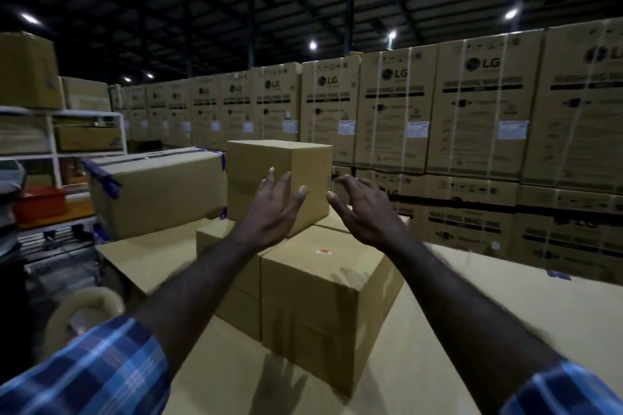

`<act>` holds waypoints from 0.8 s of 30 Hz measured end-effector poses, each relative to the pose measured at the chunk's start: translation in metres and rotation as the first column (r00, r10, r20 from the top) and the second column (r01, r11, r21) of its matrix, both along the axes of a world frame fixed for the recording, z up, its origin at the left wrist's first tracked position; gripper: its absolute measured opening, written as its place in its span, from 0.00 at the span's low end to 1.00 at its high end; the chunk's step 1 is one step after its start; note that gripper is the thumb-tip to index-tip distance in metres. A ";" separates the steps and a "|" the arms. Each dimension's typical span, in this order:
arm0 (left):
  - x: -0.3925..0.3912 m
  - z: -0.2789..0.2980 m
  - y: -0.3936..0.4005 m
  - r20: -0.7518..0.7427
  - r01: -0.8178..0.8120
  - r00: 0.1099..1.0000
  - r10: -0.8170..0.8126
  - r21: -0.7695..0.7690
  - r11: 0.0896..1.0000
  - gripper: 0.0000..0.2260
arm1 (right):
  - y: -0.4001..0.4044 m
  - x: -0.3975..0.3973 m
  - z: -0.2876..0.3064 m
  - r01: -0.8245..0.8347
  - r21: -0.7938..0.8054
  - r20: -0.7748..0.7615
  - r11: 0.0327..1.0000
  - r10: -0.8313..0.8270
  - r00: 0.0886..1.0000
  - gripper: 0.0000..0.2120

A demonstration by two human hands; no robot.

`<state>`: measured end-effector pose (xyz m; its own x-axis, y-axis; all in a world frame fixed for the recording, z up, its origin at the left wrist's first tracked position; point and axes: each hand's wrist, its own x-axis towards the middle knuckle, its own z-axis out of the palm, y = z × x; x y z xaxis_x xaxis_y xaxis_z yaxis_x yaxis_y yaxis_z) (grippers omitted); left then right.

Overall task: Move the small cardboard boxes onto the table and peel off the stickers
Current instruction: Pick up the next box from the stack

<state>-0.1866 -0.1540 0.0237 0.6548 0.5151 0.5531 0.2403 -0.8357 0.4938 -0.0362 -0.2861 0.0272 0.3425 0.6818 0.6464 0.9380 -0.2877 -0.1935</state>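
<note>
A small plain cardboard box (pixel 283 165) stands on top of other small boxes in the middle of the view. My left hand (pixel 274 209) is stretched out in front of its near face, fingers straight and spread, holding nothing. My right hand (pixel 360 205) hovers just to the right of that box, also spread and empty. Below my hands sits a nearer small box (pixel 323 296) with a small orange and white sticker (pixel 323 251) on its top. Another small box (pixel 232 266) stands to its left. All rest on a cardboard-covered table (pixel 472 313).
A long box with purple tape (pixel 158 189) lies at the left on the table. A white shelf rack (pixel 54 138) with boxes and a red crate (pixel 40 204) stand far left. A wall of large LG cartons (pixel 472 118) fills the back. A tape roll (pixel 84 310) sits low left.
</note>
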 end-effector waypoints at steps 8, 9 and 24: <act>0.022 0.033 0.087 0.033 -0.074 0.997 0.074 0.013 0.997 0.29 | 0.088 0.014 0.032 -0.069 0.004 0.035 0.998 0.069 0.997 0.26; 0.026 0.035 0.098 0.036 -0.085 0.996 0.084 0.013 0.996 0.29 | 0.098 0.016 0.035 -0.071 0.012 0.031 0.997 0.071 0.997 0.26; 0.088 0.071 0.292 -0.023 -0.056 0.998 0.057 0.024 0.998 0.29 | 0.256 0.057 0.045 0.161 0.029 -0.125 0.987 -0.156 0.980 0.28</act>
